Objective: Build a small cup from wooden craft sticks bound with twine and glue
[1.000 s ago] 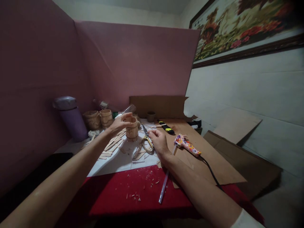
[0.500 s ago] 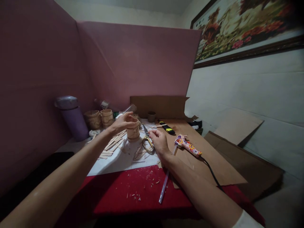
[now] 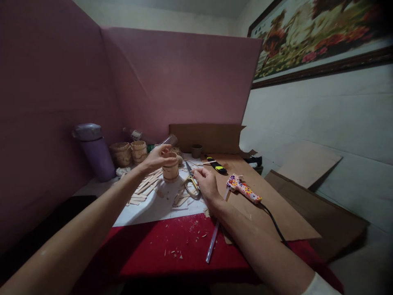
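My left hand (image 3: 158,159) grips the rim of a small cup (image 3: 170,171) that looks built of wooden craft sticks, with darker bands around it. The cup stands upright on white paper. My right hand (image 3: 206,180) is closed in a pinch beside the scissors (image 3: 192,186); whatever its fingertips hold, if anything, is too small to make out. The scissors have gold handles and lie with the blades pointing away from me. Loose craft sticks (image 3: 149,184) are spread left of the cup, under my left forearm.
A flowered glue gun (image 3: 244,189) lies on cardboard (image 3: 276,219) at right, its cord trailing forward. Behind are a utility knife (image 3: 216,164) and a small dark pot (image 3: 196,150). Two similar cups (image 3: 139,151) and a purple bottle (image 3: 96,157) stand left. A glue stick (image 3: 211,243) crosses the red cloth (image 3: 147,250).
The cup has turned under my left hand: the raised winding decoration on its side has gone from view, and plain bands now face me. My right hand stays nearly still.
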{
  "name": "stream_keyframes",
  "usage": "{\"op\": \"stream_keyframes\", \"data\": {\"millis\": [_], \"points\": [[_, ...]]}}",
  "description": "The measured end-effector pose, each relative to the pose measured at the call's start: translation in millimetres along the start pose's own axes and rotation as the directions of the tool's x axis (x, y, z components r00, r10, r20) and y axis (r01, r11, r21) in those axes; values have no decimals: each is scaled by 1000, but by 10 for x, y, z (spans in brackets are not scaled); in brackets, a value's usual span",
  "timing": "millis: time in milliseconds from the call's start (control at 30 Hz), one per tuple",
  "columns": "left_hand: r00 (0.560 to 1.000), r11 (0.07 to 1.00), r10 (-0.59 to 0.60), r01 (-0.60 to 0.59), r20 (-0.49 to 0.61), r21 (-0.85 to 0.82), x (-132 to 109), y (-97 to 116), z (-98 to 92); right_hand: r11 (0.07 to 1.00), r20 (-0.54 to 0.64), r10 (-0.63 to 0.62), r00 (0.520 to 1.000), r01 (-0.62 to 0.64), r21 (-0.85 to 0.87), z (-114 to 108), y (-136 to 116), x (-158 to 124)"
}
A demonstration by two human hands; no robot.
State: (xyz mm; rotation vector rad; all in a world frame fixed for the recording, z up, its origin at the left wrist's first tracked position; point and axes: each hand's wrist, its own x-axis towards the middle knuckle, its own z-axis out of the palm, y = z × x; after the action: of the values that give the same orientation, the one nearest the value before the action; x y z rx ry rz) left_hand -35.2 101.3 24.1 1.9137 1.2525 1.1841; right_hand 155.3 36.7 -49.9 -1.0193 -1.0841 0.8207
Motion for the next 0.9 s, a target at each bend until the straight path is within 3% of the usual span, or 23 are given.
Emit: {"op": "stream_keyframes", "data": {"millis": [100,233,433,633,800,900], "points": [[999,999,23,-21,-39,47,4,-21,-26,1000,2,-1,1000,1,-4,-5,0,-1],[995,995,17,-7,97,-101,-23,-29,-42,1000,2,0,1000,0,-6,-10,-2,-7],[996,994,23,-13,-90,112,-33,-63,-30,1000,8,-2,1000,2,0,-5,1,-7],[1000,998,3,-1,30,-67,-61,-120,-27,1000,14,-2,1000,2,0,-4,17,-7],[995,997,30,-23,-100,70,-74,-91,-1,1000,19,-6,1000,6,-4,-7,20,-8],[1000,997,19,-19,-2,-77,-89,-71,-15,1000,19,-8,1000,8,-4,-6,28,-6]]}}
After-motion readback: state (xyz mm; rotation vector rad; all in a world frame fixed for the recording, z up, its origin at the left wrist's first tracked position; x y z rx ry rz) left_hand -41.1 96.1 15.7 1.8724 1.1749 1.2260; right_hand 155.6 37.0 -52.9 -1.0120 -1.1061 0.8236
